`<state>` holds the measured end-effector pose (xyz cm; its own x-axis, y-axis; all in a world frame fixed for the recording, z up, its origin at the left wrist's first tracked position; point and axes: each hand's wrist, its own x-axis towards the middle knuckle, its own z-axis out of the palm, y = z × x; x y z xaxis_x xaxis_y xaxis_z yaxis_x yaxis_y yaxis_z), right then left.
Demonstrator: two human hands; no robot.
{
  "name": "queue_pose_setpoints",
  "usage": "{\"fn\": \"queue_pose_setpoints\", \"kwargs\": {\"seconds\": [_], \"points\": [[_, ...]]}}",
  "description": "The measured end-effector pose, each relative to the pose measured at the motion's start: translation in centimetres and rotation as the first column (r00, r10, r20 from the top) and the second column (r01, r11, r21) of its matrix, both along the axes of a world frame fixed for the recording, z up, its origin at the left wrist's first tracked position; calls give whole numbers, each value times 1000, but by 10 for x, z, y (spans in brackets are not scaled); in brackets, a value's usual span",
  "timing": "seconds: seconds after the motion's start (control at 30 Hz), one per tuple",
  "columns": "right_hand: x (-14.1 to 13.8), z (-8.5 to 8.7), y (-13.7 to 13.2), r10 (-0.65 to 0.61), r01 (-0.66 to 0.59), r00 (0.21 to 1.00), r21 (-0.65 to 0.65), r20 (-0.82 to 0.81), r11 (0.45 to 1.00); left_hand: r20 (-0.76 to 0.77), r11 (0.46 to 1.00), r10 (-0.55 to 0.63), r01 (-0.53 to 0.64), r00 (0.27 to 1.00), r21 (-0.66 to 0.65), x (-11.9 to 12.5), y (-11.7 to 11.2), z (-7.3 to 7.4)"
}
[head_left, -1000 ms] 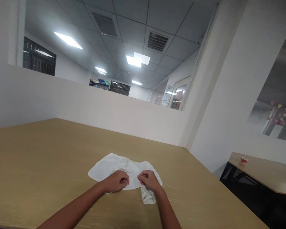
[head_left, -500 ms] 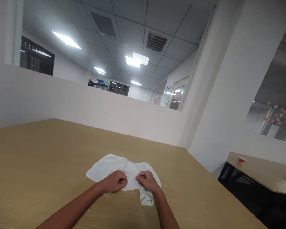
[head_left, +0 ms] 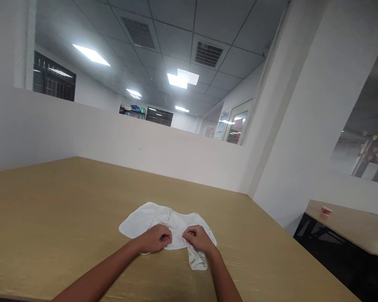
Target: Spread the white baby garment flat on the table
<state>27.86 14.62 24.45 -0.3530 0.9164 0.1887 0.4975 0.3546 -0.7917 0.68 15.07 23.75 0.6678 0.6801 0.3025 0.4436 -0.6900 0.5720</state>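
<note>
A white cloth (head_left: 177, 243) with rounded ends lies spread and slightly rumpled on the wooden table. Small dark dots, perhaps snaps, run along its right edge, and a patterned flap (head_left: 198, 259) hangs out toward me below my right wrist. My left hand (head_left: 159, 238) rests on the cloth's near edge, its fingers curled and pinched onto the fabric. A short gap to the right, my right hand (head_left: 198, 238) is also closed, thumb and fingertips pinching the white cloth. The fabric directly under both palms is hidden.
The table (head_left: 66, 209) reaches back to a low white wall (head_left: 157, 155) with a window above it. A pillar (head_left: 277, 126) stands at the right. Beyond it is a second table (head_left: 349, 222) bearing a red and white cup (head_left: 326, 211).
The view has shifted slightly, so everything sits a little further right. Both hands keep their pinch on the cloth, whose shape is nearly the same.
</note>
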Motion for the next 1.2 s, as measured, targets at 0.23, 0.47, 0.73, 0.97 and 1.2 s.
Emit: {"fn": "queue_pose_setpoints", "kwargs": {"seconds": [0.23,0.47,0.73,0.97,1.2], "points": [[-4,0,4,51,-74,975,-103,-216,992,5,1000,-11,11,1000,-1,-1,3,-4],[-8,3,2,78,-148,937,-182,-342,972,36,1000,-31,31,999,7,-1,2,-3],[-15,5,-5,107,-184,948,-241,-300,953,117,1000,-26,25,993,12,2,-1,2],[-21,8,-14,154,-224,942,-216,-298,950,192,996,4,13,981,-86,6,-5,6],[-20,9,-10,100,-161,948,-187,-301,969,222,997,70,-60,973,-52,-2,6,9]]}}
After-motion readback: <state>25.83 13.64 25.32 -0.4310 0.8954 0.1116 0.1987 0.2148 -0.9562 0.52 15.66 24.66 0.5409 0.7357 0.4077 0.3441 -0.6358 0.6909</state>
